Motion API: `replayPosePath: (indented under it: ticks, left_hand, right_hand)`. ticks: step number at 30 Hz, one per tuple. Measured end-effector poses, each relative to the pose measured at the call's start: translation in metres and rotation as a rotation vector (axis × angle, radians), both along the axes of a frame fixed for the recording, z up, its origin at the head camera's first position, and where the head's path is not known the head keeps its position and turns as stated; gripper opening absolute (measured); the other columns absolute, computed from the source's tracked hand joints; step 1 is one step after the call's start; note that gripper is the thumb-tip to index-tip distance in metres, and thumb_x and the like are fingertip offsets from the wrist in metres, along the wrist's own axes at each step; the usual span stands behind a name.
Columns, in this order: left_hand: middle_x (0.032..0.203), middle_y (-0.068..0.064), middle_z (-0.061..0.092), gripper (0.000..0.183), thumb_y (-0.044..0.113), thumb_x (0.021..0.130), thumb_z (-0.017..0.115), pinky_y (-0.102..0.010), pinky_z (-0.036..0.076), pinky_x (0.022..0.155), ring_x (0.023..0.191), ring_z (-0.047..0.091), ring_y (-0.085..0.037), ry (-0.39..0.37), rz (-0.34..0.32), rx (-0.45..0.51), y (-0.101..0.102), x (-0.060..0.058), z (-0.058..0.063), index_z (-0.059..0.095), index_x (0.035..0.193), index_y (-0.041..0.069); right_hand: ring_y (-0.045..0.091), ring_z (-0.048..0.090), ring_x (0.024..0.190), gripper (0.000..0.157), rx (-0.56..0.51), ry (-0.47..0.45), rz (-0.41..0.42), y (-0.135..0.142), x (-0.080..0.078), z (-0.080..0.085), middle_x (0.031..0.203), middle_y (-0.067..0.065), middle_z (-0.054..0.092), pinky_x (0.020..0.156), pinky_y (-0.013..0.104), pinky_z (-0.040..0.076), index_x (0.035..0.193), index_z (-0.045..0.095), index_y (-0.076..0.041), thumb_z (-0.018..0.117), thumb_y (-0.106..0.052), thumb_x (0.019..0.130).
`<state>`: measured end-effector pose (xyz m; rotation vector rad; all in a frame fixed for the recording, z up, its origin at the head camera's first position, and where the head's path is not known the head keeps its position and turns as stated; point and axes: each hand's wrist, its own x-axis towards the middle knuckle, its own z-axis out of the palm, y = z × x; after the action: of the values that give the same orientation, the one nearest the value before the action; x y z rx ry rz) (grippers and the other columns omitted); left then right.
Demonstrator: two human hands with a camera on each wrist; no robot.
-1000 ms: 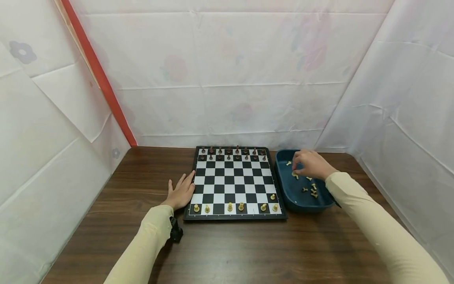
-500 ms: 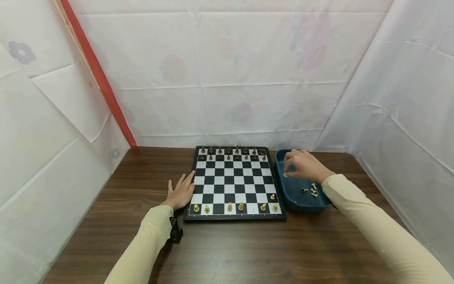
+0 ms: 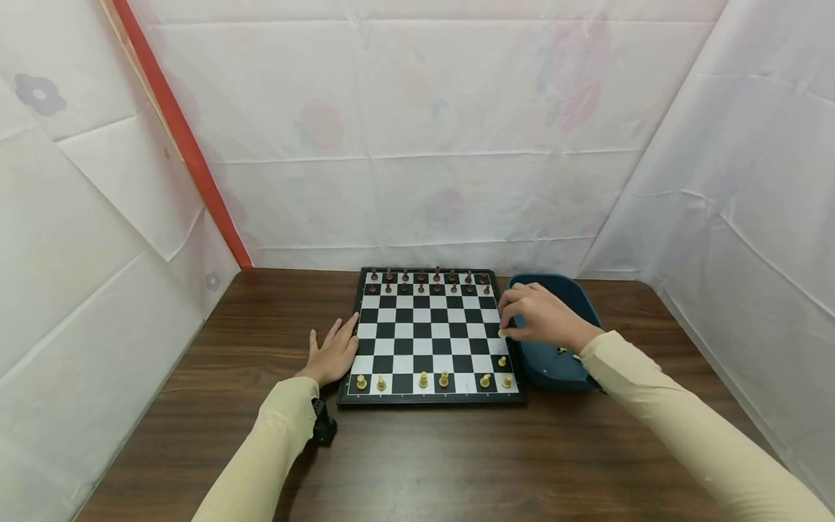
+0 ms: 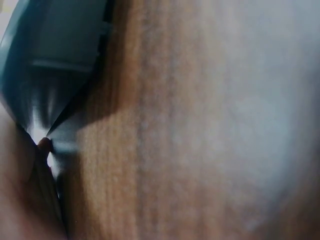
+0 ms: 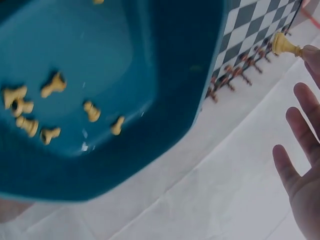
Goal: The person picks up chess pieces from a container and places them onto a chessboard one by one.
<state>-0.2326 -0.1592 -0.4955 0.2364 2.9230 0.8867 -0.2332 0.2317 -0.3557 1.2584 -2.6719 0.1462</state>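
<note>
A black-and-white chessboard (image 3: 420,331) lies on the table. My left hand (image 3: 331,353) rests with straight fingers along its left edge. My right hand (image 3: 540,317) pinches a yellow chess piece (image 5: 284,45) between thumb and fingertips, over the board's right border. The right wrist view shows that piece's wide base turned away from the fingers; its exact kind is unclear. Several yellow pieces (image 3: 443,379) stand along the near rows, one of them (image 3: 501,361) a row ahead at the right. Dark brown pieces (image 3: 420,288) fill the two far rows.
A blue plastic bin (image 3: 554,370) stands against the board's right side, partly hidden by my right arm. Inside it lie several more yellow pieces (image 5: 92,111). Brown wooden table (image 3: 417,464) extends in front; white cloth walls (image 3: 417,203) enclose the back and sides.
My right hand has moved left out of the bin with the yellow chess piece, reaching the board's right edge. My left hand has stayed in place.
</note>
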Motion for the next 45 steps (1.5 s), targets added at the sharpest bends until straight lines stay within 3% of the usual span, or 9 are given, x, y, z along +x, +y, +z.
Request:
replayPosePath:
  ticks: [6,16,22,33,38,45]
  left_hand:
    - [0.155,-0.011,0.026,0.055,0.029,0.104,0.025,-0.061,-0.018,0.104,0.144,0.009,-0.031,0.001,0.001,-0.015,-0.001,-0.001,0.000,0.012,0.155,0.017]
    - [0.155,-0.011,0.025,0.054,0.028,0.104,0.024,-0.061,-0.018,0.104,0.144,0.009,-0.031,-0.008,-0.005,-0.016,-0.001,0.001,0.001,0.012,0.155,0.016]
    - [0.155,-0.011,0.026,0.054,0.028,0.104,0.025,-0.062,-0.017,0.104,0.144,0.010,-0.031,-0.007,-0.012,-0.014,0.003,0.002,0.004,0.012,0.155,0.016]
    - [0.155,-0.011,0.027,0.054,0.028,0.104,0.025,-0.062,-0.016,0.104,0.144,0.010,-0.031,-0.004,-0.018,-0.020,0.003,0.002,0.006,0.012,0.155,0.016]
    - [0.155,-0.010,0.026,0.054,0.028,0.104,0.025,-0.061,-0.016,0.104,0.144,0.010,-0.031,-0.007,-0.014,-0.022,0.001,0.002,0.007,0.013,0.155,0.016]
    - [0.155,-0.010,0.025,0.054,0.027,0.104,0.025,-0.061,-0.017,0.104,0.144,0.009,-0.031,-0.017,-0.007,-0.013,0.000,0.003,0.005,0.012,0.155,0.016]
  right_hand:
    - [0.013,0.051,0.089,0.007,0.015,-0.084,0.012,-0.018,0.008,-0.009,0.094,-0.006,0.061,0.085,0.042,0.041,0.075,0.074,-0.024,0.080,-0.020,0.077]
    - [0.009,0.053,0.089,0.006,-0.033,-0.178,0.157,-0.043,0.021,-0.036,0.094,-0.006,0.063,0.083,0.039,0.044,0.076,0.075,-0.023,0.080,-0.020,0.077]
    - [0.009,0.050,0.092,0.004,-0.007,-0.239,0.130,-0.047,0.025,-0.045,0.098,-0.005,0.064,0.086,0.039,0.041,0.078,0.076,-0.024,0.078,-0.022,0.080]
    - [0.006,0.050,0.089,0.005,0.013,-0.246,0.089,-0.047,0.027,-0.052,0.097,-0.009,0.063,0.083,0.036,0.042,0.077,0.075,-0.027,0.078,-0.025,0.080]
    - [0.007,0.050,0.090,0.002,0.034,-0.229,0.082,-0.050,0.026,-0.050,0.095,-0.013,0.061,0.085,0.036,0.042,0.081,0.075,-0.026,0.077,-0.028,0.081]
    - [0.010,0.054,0.092,0.015,0.018,-0.195,0.055,-0.041,0.024,-0.037,0.095,-0.010,0.061,0.084,0.039,0.043,0.092,0.076,-0.022,0.079,-0.028,0.078]
